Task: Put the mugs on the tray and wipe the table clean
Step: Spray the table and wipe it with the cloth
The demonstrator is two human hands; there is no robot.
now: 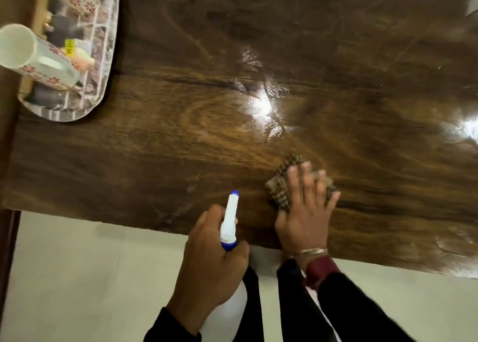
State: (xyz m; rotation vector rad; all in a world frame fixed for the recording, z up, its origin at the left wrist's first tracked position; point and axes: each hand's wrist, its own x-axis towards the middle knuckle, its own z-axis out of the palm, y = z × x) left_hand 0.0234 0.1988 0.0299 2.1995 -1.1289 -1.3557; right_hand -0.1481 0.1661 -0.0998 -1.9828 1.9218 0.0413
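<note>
Gripping a spray bottle [230, 220] at the near edge, the left hand [209, 259] curls its fingers round it. Just beside it, the right hand [305, 212] presses a cloth [280, 186] flat, fingers spread. Most of the table [181, 134] lies ahead and leftward. Both mugs [38, 54] are on the tray [103, 78], far left.

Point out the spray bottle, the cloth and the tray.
spray bottle [229, 222]: head view, on its white spray head.
cloth [279, 186]: head view, on its uncovered knobbly edge.
tray [104, 78]: head view, on its right rim.
</note>
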